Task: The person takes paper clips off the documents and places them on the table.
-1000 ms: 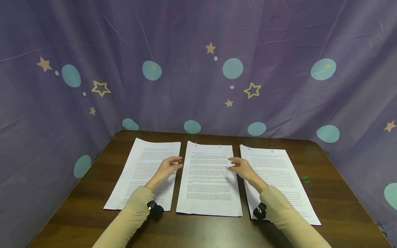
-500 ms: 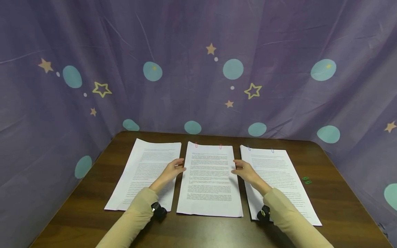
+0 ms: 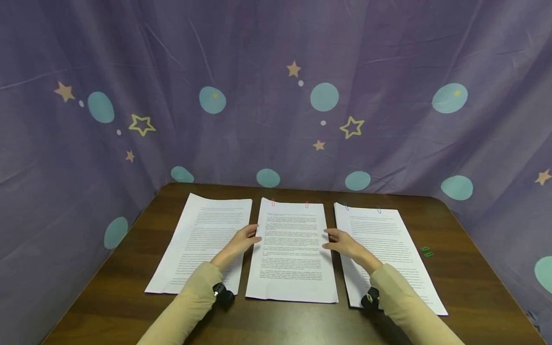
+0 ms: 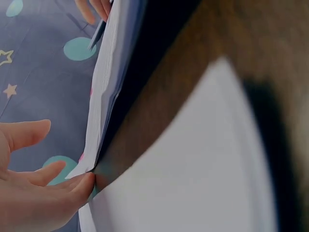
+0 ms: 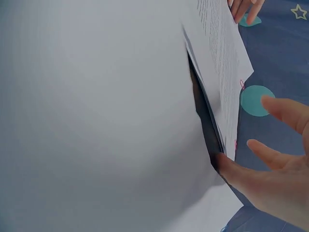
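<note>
Between my two hands lies the middle stack of printed paper (image 3: 291, 287), with red paper clips (image 3: 273, 202) at its far edge. My left hand (image 3: 238, 242) is at its left edge; in the left wrist view a fingertip (image 4: 87, 182) touches the stack's corner while the thumb stands apart. On the opposite edge is my right hand (image 3: 345, 243), and the right wrist view has one fingertip (image 5: 222, 162) against the sheets' side, thumb spread away. Neither hand grips the paper.
A left paper stack (image 3: 207, 230) lies under my left forearm's side. The right stack (image 3: 388, 249) carries blue paper clips (image 3: 346, 207) at its far edge. Green paper clips (image 3: 427, 251) lie right of it on the brown table (image 3: 276, 326). A purple curtain (image 3: 276, 134) hangs behind.
Both hands have come down and slightly nearer to me, settling at the side edges of the middle stack. The right hand has shifted outward and the left inward. The stacks look unmoved.
</note>
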### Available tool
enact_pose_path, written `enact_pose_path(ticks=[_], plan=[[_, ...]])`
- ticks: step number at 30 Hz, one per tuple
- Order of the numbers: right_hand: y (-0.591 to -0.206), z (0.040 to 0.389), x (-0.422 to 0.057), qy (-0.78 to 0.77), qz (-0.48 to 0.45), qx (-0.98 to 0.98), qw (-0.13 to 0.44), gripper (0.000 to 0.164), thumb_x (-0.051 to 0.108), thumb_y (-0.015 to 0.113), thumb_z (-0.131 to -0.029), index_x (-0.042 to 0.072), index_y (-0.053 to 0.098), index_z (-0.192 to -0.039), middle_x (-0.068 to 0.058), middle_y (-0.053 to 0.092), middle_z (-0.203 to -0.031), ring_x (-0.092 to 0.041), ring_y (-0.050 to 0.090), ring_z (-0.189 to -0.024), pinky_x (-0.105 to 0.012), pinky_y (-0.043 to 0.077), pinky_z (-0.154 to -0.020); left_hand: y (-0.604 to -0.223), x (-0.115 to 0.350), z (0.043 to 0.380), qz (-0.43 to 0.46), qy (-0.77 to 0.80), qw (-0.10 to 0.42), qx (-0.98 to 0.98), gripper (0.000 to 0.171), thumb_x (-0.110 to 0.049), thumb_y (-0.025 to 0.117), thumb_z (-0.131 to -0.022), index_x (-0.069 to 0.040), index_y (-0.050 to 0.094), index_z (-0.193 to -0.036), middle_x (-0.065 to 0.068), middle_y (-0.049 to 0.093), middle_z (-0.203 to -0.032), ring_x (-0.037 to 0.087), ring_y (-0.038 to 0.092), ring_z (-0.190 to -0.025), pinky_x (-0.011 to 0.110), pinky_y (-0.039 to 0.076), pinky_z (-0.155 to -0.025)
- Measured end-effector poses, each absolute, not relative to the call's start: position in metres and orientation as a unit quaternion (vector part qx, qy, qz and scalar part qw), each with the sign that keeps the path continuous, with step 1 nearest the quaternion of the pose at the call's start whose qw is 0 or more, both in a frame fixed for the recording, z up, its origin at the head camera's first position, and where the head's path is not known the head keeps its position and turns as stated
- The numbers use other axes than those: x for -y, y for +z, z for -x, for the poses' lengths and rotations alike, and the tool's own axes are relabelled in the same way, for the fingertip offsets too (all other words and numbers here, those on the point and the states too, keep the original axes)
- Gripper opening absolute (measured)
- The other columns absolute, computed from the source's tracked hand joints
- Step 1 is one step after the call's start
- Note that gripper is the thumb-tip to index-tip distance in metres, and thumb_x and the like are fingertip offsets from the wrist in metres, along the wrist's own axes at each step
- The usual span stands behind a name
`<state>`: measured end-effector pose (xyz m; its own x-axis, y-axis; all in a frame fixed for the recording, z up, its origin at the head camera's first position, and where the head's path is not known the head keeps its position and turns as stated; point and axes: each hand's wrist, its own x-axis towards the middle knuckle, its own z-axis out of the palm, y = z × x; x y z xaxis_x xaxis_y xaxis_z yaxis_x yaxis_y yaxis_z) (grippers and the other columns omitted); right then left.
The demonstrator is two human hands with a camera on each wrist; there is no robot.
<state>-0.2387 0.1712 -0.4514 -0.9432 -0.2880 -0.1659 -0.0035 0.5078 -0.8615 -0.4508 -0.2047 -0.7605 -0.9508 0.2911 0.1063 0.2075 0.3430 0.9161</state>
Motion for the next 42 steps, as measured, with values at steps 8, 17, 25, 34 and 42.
enact_pose_path(ticks=[8,17,25,34,42], plan=[[-0.455,0.234,-0.173,-0.473,0.089,-0.862,0.16,0.052,0.012,0.059,-0.083,-0.007,0.039,-0.127,-0.032,0.028,-0.134,-0.041,0.024,-0.125,-0.049,0.024,-0.101,-0.609,0.166,0.348,-0.138,0.573,0.035,-0.807,0.056,-0.024,0.063,-0.082,0.001,0.042,-0.127,0.019,0.049,-0.122,0.028,0.05,-0.109,0.035,0.046,-0.085],[-0.456,0.237,-0.174,-0.497,0.068,-0.855,0.133,0.049,0.01,0.058,-0.083,-0.009,0.04,-0.125,-0.03,0.034,-0.131,-0.04,0.03,-0.123,-0.048,0.03,-0.099,-0.452,0.128,0.253,0.002,0.659,0.071,-0.749,0.046,0.01,0.047,-0.081,0.015,0.035,-0.125,0.036,0.044,-0.119,0.038,0.049,-0.106,0.039,0.045,-0.085],[-0.457,0.238,-0.174,-0.498,0.056,-0.856,0.13,0.048,0.01,0.058,-0.083,-0.008,0.042,-0.125,-0.029,0.036,-0.13,-0.039,0.032,-0.122,-0.048,0.03,-0.098,-0.467,0.129,0.264,0.024,0.646,0.092,-0.757,0.043,0.008,0.05,-0.08,0.007,0.044,-0.123,0.022,0.059,-0.105,0.013,0.059,-0.069,0.025,0.05,-0.058],[-0.456,0.24,-0.174,-0.523,0.067,-0.842,0.111,0.047,0.004,0.056,-0.083,-0.014,0.038,-0.124,-0.03,0.04,-0.127,-0.041,0.04,-0.115,-0.044,0.037,-0.094,-0.47,0.133,0.262,0.048,0.683,0.078,-0.725,0.043,0.012,0.05,-0.078,0.008,0.047,-0.121,0.02,0.061,-0.1,0.013,0.06,-0.064,0.025,0.051,-0.055],[-0.456,0.236,-0.174,-0.564,0.035,-0.823,0.053,0.047,-0.006,0.054,-0.079,-0.01,0.041,-0.124,-0.031,0.047,-0.118,-0.036,0.051,-0.104,-0.035,0.049,-0.077,-0.469,0.135,0.258,0.063,0.696,0.066,-0.712,0.044,0.011,0.052,-0.079,0.005,0.047,-0.122,0.019,0.061,-0.102,0.011,0.06,-0.064,0.021,0.05,-0.052]])
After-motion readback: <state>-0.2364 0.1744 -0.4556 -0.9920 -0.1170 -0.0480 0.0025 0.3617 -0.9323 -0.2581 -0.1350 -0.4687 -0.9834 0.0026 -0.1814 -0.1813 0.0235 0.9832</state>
